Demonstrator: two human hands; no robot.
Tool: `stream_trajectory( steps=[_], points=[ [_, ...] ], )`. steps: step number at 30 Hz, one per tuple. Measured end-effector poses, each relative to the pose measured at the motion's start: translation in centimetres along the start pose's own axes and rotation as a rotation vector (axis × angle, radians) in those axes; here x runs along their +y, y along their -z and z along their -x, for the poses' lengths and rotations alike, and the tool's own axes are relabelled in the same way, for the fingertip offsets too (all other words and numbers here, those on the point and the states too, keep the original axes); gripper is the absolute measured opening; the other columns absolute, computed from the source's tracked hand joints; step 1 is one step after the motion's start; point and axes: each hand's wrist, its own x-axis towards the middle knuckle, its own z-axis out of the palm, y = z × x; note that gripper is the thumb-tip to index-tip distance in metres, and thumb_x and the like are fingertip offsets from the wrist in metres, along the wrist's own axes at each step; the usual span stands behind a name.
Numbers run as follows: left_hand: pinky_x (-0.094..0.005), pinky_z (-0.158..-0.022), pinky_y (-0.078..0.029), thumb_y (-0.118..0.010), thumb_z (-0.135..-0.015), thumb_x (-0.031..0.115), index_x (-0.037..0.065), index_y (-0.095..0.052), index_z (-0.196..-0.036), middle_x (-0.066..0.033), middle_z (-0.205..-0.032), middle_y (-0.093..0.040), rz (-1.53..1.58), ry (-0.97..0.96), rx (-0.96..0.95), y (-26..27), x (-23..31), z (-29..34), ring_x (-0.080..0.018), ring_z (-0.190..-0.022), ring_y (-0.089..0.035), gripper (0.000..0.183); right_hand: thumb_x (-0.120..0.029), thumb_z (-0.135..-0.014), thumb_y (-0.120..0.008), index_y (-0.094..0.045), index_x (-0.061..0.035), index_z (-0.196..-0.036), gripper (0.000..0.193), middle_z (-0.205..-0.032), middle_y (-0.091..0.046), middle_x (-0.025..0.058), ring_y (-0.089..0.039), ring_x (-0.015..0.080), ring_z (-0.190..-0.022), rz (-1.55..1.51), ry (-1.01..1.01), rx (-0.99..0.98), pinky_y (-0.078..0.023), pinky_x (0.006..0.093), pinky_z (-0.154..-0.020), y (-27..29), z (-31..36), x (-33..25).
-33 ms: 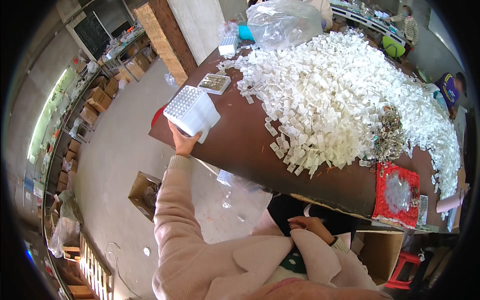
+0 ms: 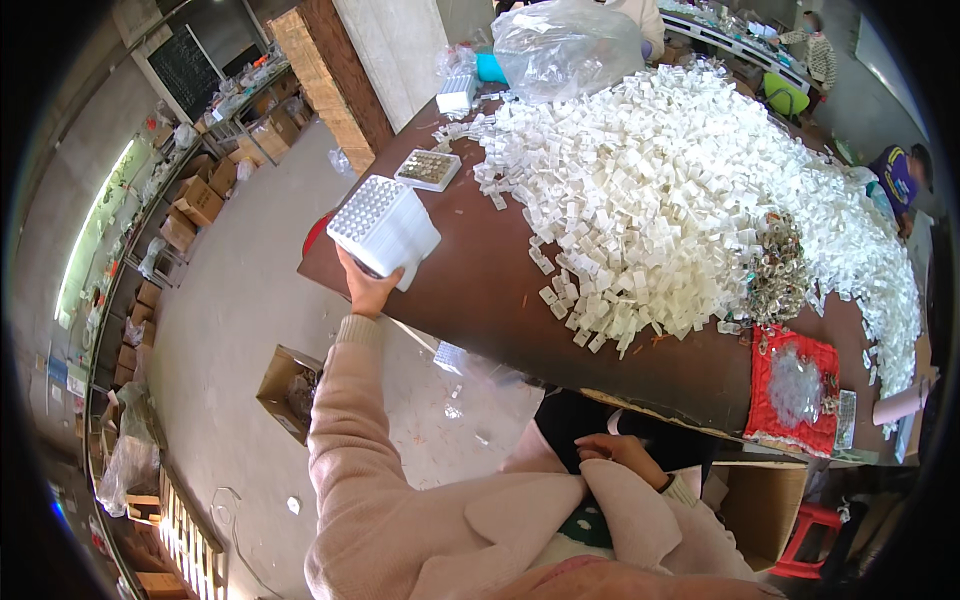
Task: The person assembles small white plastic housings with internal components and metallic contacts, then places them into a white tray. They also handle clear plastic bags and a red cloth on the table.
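My left hand [image 2: 370, 287] reaches out to the table's left corner and grips a stack of white plastic trays [image 2: 385, 225] by its near lower edge. The top tray has rows of round holes. Just behind the stack lies a shallow white tray [image 2: 428, 169] filled with small brownish-metallic pieces. My right hand [image 2: 622, 453] rests over my lap below the table's edge, its fingers loosely bent and holding nothing that I can see. A large heap of small clear-white plastic pieces [image 2: 640, 210] covers much of the brown table [image 2: 470, 265].
On the table are a red cloth [image 2: 770, 400] with a clear plastic bag, a pile of metallic bits [image 2: 777, 262] and a big clear bag [image 2: 570, 50]. Cardboard boxes [image 2: 287, 392] stand on the floor, beside a red stool [image 2: 806, 540]. Other people [image 2: 900, 178] work at the far side.
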Motion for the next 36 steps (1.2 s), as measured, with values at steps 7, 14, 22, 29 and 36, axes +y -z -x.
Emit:
stream_trajectory(
  steps=[7, 14, 22, 29, 36],
  points=[
    [-0.0405, -0.111, -0.036, -0.09, -0.057, 0.005, -0.001, -0.002, -0.154, -0.0189, -0.145, -0.034, -0.005, -0.07, -0.008, 0.0, 1.0, 3.0, -0.0288, -0.133, -0.04, 0.131, -0.011, -0.095, -0.065, -0.066, -0.0024, -0.117, 0.024, -0.088, -0.07, 0.0093, -0.064, 0.0133, -0.078, -0.005, 0.078, -0.038, -0.052, 0.0282, -0.07, -0.2, -0.4, -0.1],
    [-0.0394, -0.104, -0.043, -0.09, -0.059, 0.007, 0.002, -0.001, -0.153, -0.0193, -0.139, -0.041, -0.105, -0.051, 0.02, -0.7, 3.0, 4.9, -0.0289, -0.125, -0.048, 0.13, -0.009, -0.09, -0.069, -0.066, -0.0042, -0.119, 0.029, -0.098, -0.072, 0.0122, -0.068, 0.0177, -0.083, 0.066, 0.114, -0.109, -0.054, 0.0304, -0.074, -0.1, -1.5, -2.8],
    [-0.0427, -0.114, -0.03, -0.093, -0.057, 0.013, 0.004, 0.008, -0.154, -0.0222, -0.147, -0.032, 0.031, -0.016, -0.034, -0.5, 3.8, 4.9, -0.0324, -0.137, -0.035, 0.14, -0.009, -0.088, -0.065, -0.065, 0.0006, -0.111, 0.024, -0.099, -0.068, 0.0199, -0.066, 0.0368, -0.087, 0.375, 0.514, -0.065, -0.053, 0.04, -0.075, 2.9, -9.5, -13.3],
    [-0.0467, -0.113, -0.033, -0.072, -0.087, 0.023, 0.001, -0.034, -0.149, -0.0191, -0.147, -0.043, 0.011, -0.361, 0.258, 4.0, 8.6, 3.9, -0.031, -0.138, -0.041, 0.077, -0.007, -0.089, -0.068, -0.068, -0.0022, -0.104, 0.016, -0.088, -0.069, 0.0145, -0.068, 0.0253, -0.074, 0.451, 0.821, 0.189, -0.052, 0.0328, -0.065, 3.8, -22.5, -21.3],
    [-0.0359, -0.09, -0.049, -0.064, -0.086, 0.003, -0.002, -0.065, -0.112, -0.0173, -0.109, -0.065, -0.249, -0.317, 0.009, 4.2, 12.0, -0.7, -0.031, -0.101, -0.063, 0.026, -0.01, -0.085, -0.072, -0.072, -0.0028, -0.094, 0.011, -0.091, -0.07, 0.0138, -0.066, 0.0279, -0.081, 0.494, 0.996, 0.325, -0.052, 0.0366, -0.072, -0.7, -34.1, -25.4]
  ],
)
